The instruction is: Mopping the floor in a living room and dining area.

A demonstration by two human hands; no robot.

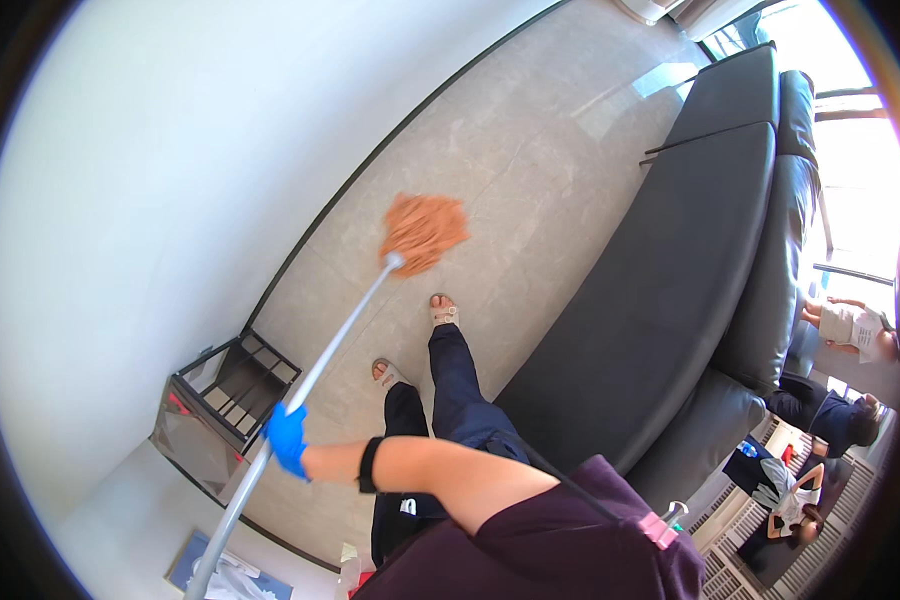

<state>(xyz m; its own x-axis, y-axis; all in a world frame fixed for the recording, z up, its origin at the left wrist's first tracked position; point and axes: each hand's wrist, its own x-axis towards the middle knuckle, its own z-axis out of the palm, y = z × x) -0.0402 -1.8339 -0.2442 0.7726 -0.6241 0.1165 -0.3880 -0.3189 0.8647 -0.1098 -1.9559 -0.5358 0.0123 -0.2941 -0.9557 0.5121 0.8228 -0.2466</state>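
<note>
My right hand (286, 441), in a blue glove, is shut around the pale metal pole of a mop (337, 341). My right arm reaches across to the left, a black band near its elbow. The pole slants up from the lower left edge to a white socket and an orange, slightly blurred mop head (424, 229), spread on the grey tiled floor (525, 195) in front of my feet. My left hand is out of view. Both of my feet, in light sandals (444, 311), stand on the floor, below and to the right of the mop head.
A long black padded sofa (645, 300) runs along the right side. A white wall (195, 187) with dark skirting borders the floor at left. A black metal rack (247, 382) stands beside the pole. Several people (832, 412) are beyond the sofa, near windows.
</note>
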